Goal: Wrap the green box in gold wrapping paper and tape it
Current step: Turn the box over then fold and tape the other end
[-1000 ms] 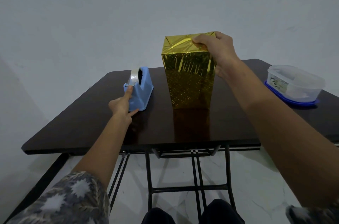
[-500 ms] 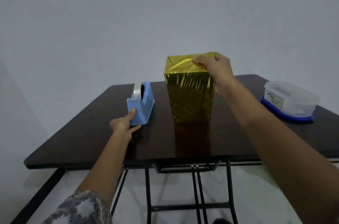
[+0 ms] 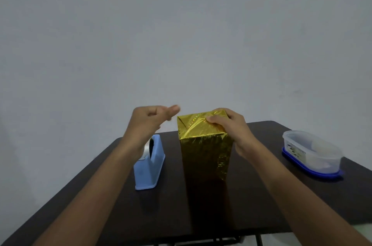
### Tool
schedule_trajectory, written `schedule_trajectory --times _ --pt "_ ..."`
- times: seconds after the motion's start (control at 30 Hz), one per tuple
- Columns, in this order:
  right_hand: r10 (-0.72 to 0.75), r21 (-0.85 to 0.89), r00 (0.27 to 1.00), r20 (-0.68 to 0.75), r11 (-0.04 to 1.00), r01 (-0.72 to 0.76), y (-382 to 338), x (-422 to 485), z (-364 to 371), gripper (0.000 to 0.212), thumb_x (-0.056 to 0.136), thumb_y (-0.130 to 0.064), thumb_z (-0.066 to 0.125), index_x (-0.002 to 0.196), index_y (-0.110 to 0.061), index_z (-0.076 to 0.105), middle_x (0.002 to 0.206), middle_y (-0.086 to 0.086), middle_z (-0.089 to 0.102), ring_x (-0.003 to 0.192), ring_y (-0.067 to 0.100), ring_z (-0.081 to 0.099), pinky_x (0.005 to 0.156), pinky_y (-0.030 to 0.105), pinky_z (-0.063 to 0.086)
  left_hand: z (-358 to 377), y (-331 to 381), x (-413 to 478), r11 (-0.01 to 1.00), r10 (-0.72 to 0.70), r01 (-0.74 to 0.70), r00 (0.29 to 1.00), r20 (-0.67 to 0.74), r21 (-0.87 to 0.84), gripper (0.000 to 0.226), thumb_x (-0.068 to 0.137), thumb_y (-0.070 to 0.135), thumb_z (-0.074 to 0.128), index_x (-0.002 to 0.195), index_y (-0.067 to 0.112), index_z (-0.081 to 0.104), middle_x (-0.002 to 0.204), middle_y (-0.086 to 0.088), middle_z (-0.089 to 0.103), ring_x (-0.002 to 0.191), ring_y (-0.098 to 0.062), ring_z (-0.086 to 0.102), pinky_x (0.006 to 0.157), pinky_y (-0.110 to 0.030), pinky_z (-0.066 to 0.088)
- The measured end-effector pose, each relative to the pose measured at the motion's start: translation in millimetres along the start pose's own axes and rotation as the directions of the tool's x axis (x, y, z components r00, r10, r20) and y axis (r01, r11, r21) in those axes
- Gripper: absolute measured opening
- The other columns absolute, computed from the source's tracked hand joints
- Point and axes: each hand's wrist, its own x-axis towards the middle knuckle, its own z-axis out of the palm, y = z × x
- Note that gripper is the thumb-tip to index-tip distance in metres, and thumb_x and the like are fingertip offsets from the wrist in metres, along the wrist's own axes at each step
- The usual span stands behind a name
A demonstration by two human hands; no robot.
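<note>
The box, fully covered in gold wrapping paper [image 3: 205, 151], stands upright in the middle of the dark table [image 3: 251, 201]. My right hand [image 3: 231, 129] grips its top right edge, the thumb pressing down the folded paper flaps on top. My left hand [image 3: 149, 121] is raised just left of the box top, blurred by motion, with thumb and forefinger pinched together and pointing at the box. A faint clear strip that looks like tape hangs from them. The blue tape dispenser [image 3: 150, 167] stands on the table below that hand, left of the box.
A clear plastic container with a blue lid under it [image 3: 312, 153] sits at the table's right side. A plain pale wall rises behind the table. The table's front edge runs close below my forearms.
My left hand has left the tape dispenser and risen toward the box top. The right hand keeps its hold on the box. The camera has tilted upward.
</note>
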Motion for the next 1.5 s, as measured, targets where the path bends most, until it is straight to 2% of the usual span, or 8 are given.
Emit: schedule_trajectory --times 0.1,0.23,0.4,0.57,0.9,1.1,1.23,1.5 --pt "-0.03 0.015 1.0 -0.003 0.999 0.03 2.7 -4.6 -0.1 0.017 0.081 -0.014 0.07 0.097 -0.01 0.066 0.085 0.0 0.067 0.074 0.009 0.064 0.06 0.014 0.05 22.6 17.1 20.7 0.983 0.008 -0.035 0.988 0.154 0.179 0.05 0.064 0.044 0.076 0.066 -0.004 0.065 0.092 -0.008 0.073 0.076 0.005 0.065 0.082 -0.026 0.047" --pt "-0.069 0.062 0.998 0.009 0.996 0.068 4.8 -9.9 1.5 0.014 0.082 -0.011 0.068 0.096 -0.011 0.065 0.083 -0.002 0.066 0.068 0.002 0.064 0.057 0.011 0.048 36.2 17.9 42.7 0.929 -0.084 -0.015 0.964 0.252 0.369 0.053 0.066 0.043 0.078 0.078 -0.007 0.066 0.102 -0.03 0.063 0.092 -0.025 0.062 0.071 -0.022 0.04" --pt "-0.075 0.081 0.997 0.009 0.994 0.074 6.6 -11.7 2.3 0.01 0.083 -0.011 0.066 0.092 -0.013 0.063 0.085 -0.001 0.065 0.075 0.007 0.063 0.06 0.012 0.049 38.9 20.2 49.7 0.863 -0.186 0.011 0.937 0.297 0.505 0.058 0.062 0.048 0.078 0.078 -0.007 0.069 0.087 -0.025 0.061 0.083 -0.021 0.051 0.07 -0.028 0.037" --pt "-0.071 0.074 0.997 0.005 0.995 0.071 7.8 -10.8 5.2 0.011 0.086 -0.009 0.061 0.091 -0.019 0.061 0.089 -0.002 0.063 0.085 0.012 0.061 0.066 0.016 0.048 41.4 23.8 50.1 0.828 -0.201 -0.021 0.922 0.331 0.561 0.061 0.044 0.058 0.073 0.06 0.0 0.061 0.069 -0.012 0.037 0.075 -0.025 0.032 0.059 -0.027 0.025" --pt "-0.078 0.073 0.997 0.012 0.994 0.077 10.4 -9.6 7.0 0.01 0.086 -0.013 0.062 0.09 -0.022 0.059 0.094 -0.001 0.062 0.096 0.017 0.06 0.077 0.025 0.047 41.1 17.1 55.7 0.802 -0.199 -0.055 0.914 0.353 0.595 0.047 0.055 0.052 0.074 0.055 0.006 0.062 0.059 -0.008 0.041 0.064 -0.021 0.035 0.058 -0.026 0.027" --pt "-0.078 0.079 0.997 0.014 0.994 0.077 14.8 -7.4 7.8 0.006 0.091 -0.016 0.057 0.092 -0.021 0.059 0.096 0.001 0.063 0.095 0.018 0.061 0.079 0.028 0.049 41.6 7.9 55.5 0.832 -0.119 -0.115 0.919 0.376 0.543 0.067 0.055 0.052 0.073 0.075 -0.011 0.064 0.068 -0.012 0.04 0.071 -0.022 0.035 0.063 -0.029 0.026" --pt "-0.086 0.071 0.996 0.012 0.994 0.085 17.3 -5.6 7.8 0.011 0.097 -0.019 0.049 0.093 -0.021 0.058 0.092 -0.001 0.061 0.086 0.013 0.059 0.073 0.024 0.047 41.6 3.1 56.6 0.811 -0.089 -0.156 0.92 0.383 0.564 0.05 0.067 0.044 0.077 0.057 0.0 0.054 0.051 -0.002 0.03 0.054 -0.014 0.027 0.054 -0.024 0.02" --pt "-0.112 0.036 0.994 -0.009 0.993 0.113 22.2 -1.4 8.0 0.014 0.097 -0.02 0.048 0.09 -0.026 0.058 0.094 0.001 0.059 0.093 0.019 0.057 0.078 0.03 0.045 48.4 11.9 57.5 0.498 -0.034 -0.159 0.979 0.202 0.853 0.067 0.054 0.069 0.073 0.048 0.013 0.037 0.044 0.004 0.032 0.044 -0.011 0.031 0.049 -0.024 0.021"
